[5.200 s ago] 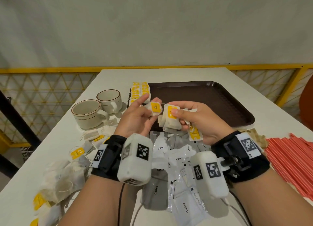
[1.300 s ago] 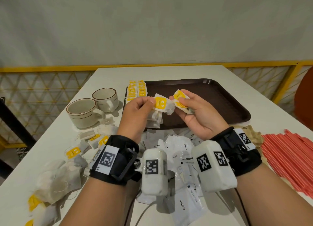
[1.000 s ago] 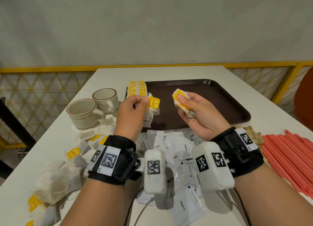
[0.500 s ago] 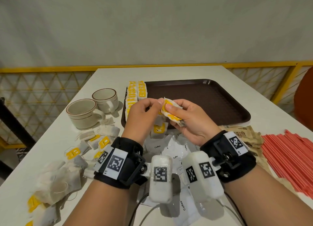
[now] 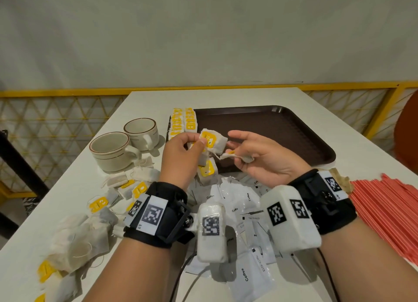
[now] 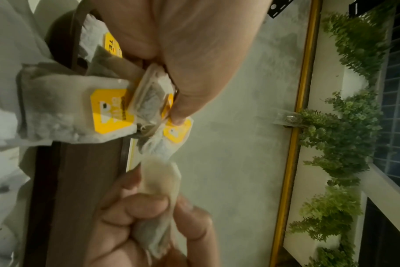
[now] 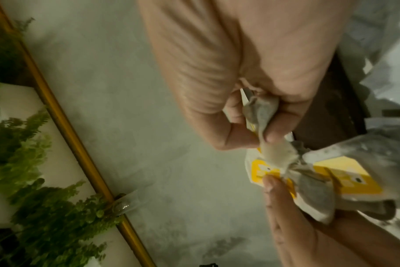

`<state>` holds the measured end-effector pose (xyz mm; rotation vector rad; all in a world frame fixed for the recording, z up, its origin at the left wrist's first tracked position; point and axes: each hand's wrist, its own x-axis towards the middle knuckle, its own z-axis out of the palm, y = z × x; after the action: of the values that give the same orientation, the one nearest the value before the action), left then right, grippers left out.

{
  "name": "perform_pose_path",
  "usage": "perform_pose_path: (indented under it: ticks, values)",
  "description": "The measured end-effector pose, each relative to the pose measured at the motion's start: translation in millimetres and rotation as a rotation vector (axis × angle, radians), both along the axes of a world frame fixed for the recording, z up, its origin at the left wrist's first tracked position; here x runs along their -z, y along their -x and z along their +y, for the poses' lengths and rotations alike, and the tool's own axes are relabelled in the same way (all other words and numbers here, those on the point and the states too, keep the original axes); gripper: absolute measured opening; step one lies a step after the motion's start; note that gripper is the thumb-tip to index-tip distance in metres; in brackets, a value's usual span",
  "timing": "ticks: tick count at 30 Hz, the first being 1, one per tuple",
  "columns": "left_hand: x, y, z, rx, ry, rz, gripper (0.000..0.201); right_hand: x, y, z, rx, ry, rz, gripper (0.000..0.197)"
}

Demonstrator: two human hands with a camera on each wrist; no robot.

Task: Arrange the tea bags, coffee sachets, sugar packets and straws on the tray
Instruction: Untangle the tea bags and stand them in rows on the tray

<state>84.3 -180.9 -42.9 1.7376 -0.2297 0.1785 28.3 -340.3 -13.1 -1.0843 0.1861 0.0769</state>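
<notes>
My left hand [image 5: 181, 152] pinches a tea bag [image 5: 213, 141] — white, crumpled, yellow-tagged — above the tray [image 5: 271, 130] at its 8 o'clock corner; my right hand [image 5: 260, 159] fingers pinch another tea bag [image 5: 237, 156].

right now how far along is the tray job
Early stage. Done: two rows of tea bags sit at the far left corner of the brown tray. In hand: the left hand pinches a small bunch of tea bags while the right hand holds another. Left: loose tea bags, coffee sachets, brown sugar packets and red straws lie on the table.
</notes>
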Motion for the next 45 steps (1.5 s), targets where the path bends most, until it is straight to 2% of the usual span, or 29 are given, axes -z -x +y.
perform_pose_path:
  ticks: [4, 8, 11, 15, 19, 23, 29, 37, 40, 45]
  values:
    - [1, -2, 3, 0.002, 0.019, 0.007, 0.007, -1, -2, -4, 0.038, -0.027, -0.097, 0.037]
    - [1, -3, 3, 0.003, 0.006, 0.001, 0.007, -2, -5, -4, 0.138, -0.139, -0.148, 0.013]
    - [1, -2, 3, 0.016, -0.004, 0.003, 0.009, -2, -5, -4, 0.200, -0.160, -0.155, 0.015]
    - [1, -1, 1, 0.023, -0.035, 0.002, 0.011, 4, -8, -3, 0.211, 0.015, -0.157, 0.006]
    - [-1, 0, 2, 0.029, -0.051, 0.002, 0.012, 6, -8, -9, 0.180, 0.061, -0.198, 0.033]
    - [-3, 4, 2, 0.062, -0.071, -0.004, 0.009, 3, -3, -10, 0.150, 0.376, -0.284, 0.032]
    - [-11, 14, 1, 0.230, -0.107, -0.035, 0.007, 6, -1, -7, 0.090, 0.659, -0.321, 0.042]
    - [-11, 16, 1, 0.262, -0.086, -0.029, 0.009, 10, -4, -7, 0.090, 0.815, -0.373, 0.023]
    - [-10, 15, 2, 0.249, -0.082, -0.039, 0.019, 9, -3, -8, 0.110, 0.842, -0.371, 0.009]
    - [-6, 12, 3, 0.201, -0.083, -0.045, 0.028, 3, 0, -15, 0.127, 0.766, -0.354, 0.016]
